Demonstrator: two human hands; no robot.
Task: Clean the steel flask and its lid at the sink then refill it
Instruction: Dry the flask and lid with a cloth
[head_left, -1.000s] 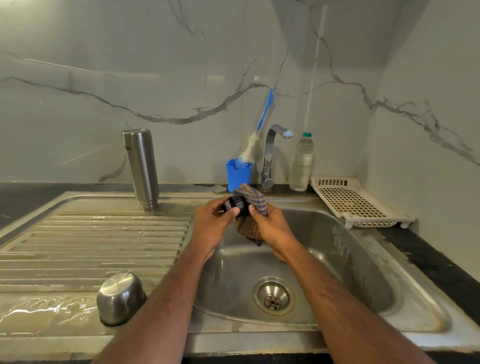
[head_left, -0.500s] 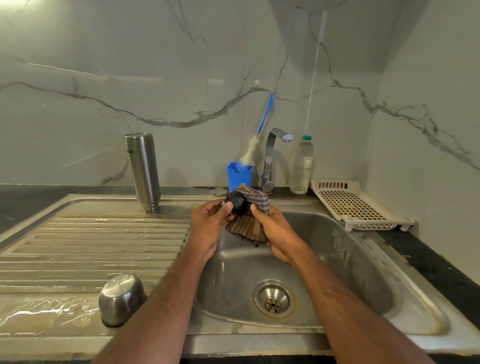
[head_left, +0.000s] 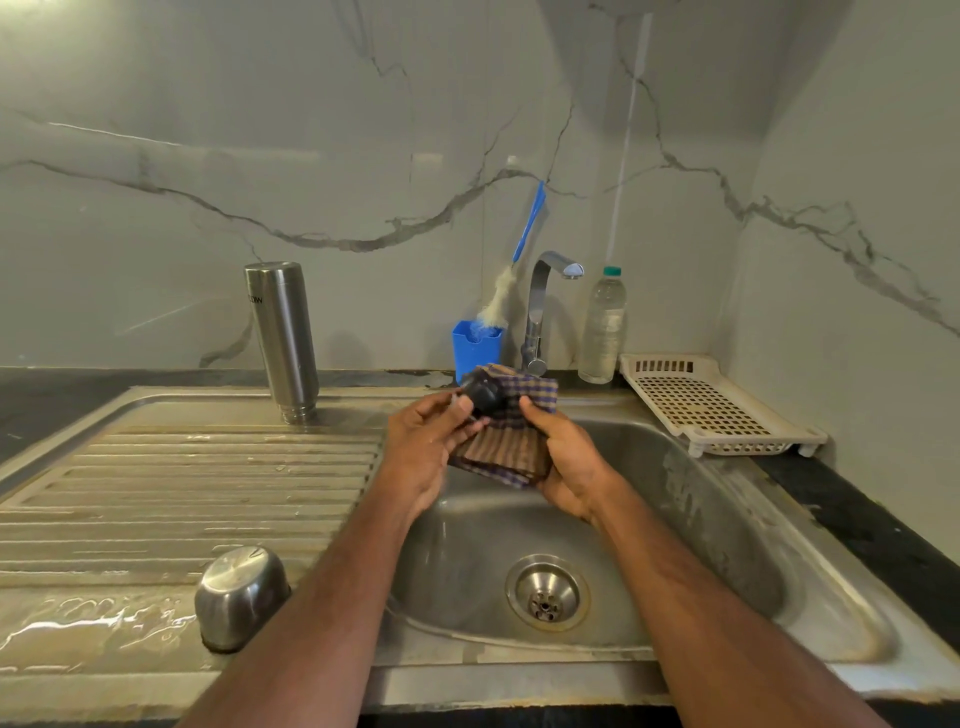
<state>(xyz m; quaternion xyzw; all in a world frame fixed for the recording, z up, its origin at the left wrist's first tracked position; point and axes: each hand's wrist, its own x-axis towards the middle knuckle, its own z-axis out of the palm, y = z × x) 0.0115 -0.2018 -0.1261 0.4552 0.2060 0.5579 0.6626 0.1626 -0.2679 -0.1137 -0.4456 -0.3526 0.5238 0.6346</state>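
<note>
The steel flask (head_left: 283, 338) stands upside down, mouth down, at the back of the wet drainboard (head_left: 182, 483). Over the sink basin (head_left: 717, 530), my left hand (head_left: 423, 452) pinches a small black lid (head_left: 483, 396) with thumb and fingertips. My right hand (head_left: 569, 467) grips a checked brown and blue cloth (head_left: 511, 441) that wraps round the far side of the lid and hangs below it. A steel cap cup (head_left: 240, 597) sits upside down at the front of the drainboard.
A tap (head_left: 545, 306) rises behind the basin, with no water running. Left of it is a blue holder (head_left: 477, 351) with a bottle brush (head_left: 524, 239); right of it a plastic water bottle (head_left: 602, 325) and a white perforated tray (head_left: 711, 405). The drain (head_left: 546, 592) lies below my hands.
Both hands have stayed over the basin. The lid has turned slightly between my left fingers and the cloth has shifted round it. The view has dipped a little.
</note>
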